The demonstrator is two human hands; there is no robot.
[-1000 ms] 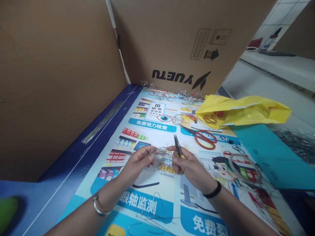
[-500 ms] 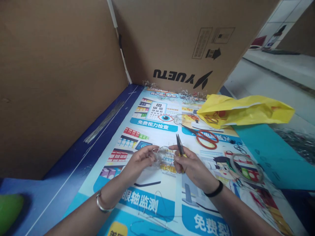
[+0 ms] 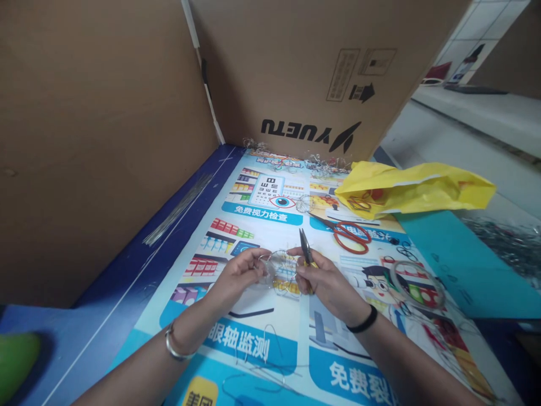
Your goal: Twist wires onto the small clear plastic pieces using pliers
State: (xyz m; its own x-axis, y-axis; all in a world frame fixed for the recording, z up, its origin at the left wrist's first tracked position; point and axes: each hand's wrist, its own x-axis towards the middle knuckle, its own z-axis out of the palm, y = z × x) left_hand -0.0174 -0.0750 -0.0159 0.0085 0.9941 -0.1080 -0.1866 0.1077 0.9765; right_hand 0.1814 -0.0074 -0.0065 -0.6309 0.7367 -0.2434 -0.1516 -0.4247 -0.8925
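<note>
Lightly pinches a wire piece (image 3: 281,252) with the left hand (image 3: 245,272): thin, silvery, bent into open, see-through loops above the printed sheet (image 3: 279,235). Touches its opposite side with the right hand (image 3: 318,276), also gripping dark-nosed pliers (image 3: 305,243) there, tips pointing forward.

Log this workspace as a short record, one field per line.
Left hand: pinching a bent wire piece
Right hand: gripping needle-nose pliers, tips pointing away
Beyond right hand: red-handled scissors
Far right: yellow bag, mouth open
Left of poster: straight silvery wires
Backdrop: cardboard, YUETU print upside down
</note>
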